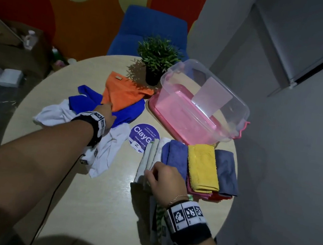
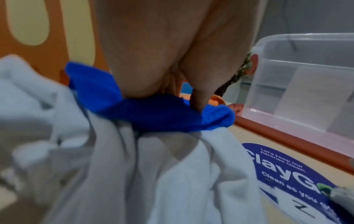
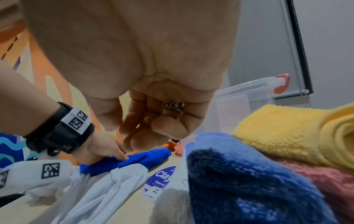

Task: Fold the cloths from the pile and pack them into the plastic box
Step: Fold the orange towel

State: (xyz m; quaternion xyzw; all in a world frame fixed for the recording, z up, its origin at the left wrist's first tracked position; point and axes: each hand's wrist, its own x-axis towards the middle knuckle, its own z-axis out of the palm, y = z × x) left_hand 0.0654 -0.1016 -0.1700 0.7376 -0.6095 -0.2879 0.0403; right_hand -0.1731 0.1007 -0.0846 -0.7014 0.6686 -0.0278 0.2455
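a round purple sticker (image 1: pixel 143 137) on the counter (image 1: pixel 93 195) reads "clayg…", "let's keep our pantries clean". the left hand (image 1: pixel 107 113) pinches the blue cloth (image 1: pixel 125 113) on the pile beside the plastic box (image 1: pixel 202 105). the right hand (image 1: pixel 164 177) hovers loosely curled, grasping nothing, over the folded white cloth (image 1: pixel 148 157).

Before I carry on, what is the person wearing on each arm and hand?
Both arms are bare, without sleeves. The left hand has a black wristband with white square-code tags and a thin black cable. The right hand has a matching black tagged wristband, a thin bracelet and a ring.
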